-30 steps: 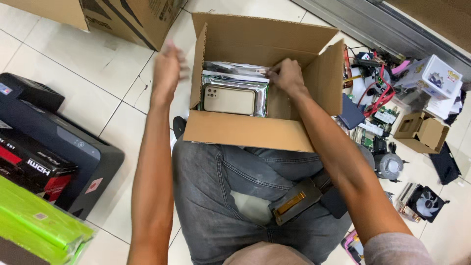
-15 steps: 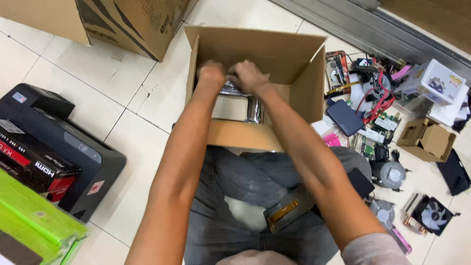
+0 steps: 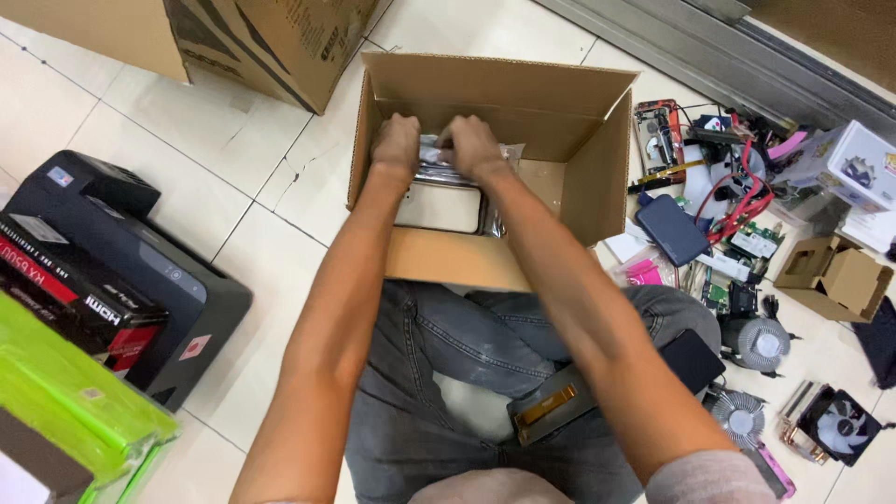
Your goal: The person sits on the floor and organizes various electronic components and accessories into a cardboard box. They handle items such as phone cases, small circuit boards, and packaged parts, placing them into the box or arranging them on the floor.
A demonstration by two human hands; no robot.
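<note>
An open brown cardboard box (image 3: 579, 177) stands on the tiled floor in front of my crossed legs. Both hands reach into it. My left hand (image 3: 399, 145) and my right hand (image 3: 472, 147) sit side by side, fingers closed on the far edge of a shiny silver anti-static bag (image 3: 453, 168) lying inside. Under my wrists, a pale flat device (image 3: 439, 207) with rounded corners lies on the bag. A flat dark part with a gold strip (image 3: 551, 411) rests on my lap.
Large cardboard boxes (image 3: 271, 42) stand at the far left. A black printer (image 3: 140, 271), a red-and-black box (image 3: 56, 294) and a green box (image 3: 65, 411) lie at my left. Circuit boards, cables, cooler fans (image 3: 756, 341) and a small open carton (image 3: 831, 275) litter the floor at right.
My left hand moved from outside the box's left wall into the box. Both hands came together at the far edge of the silver bag and closed on it.
</note>
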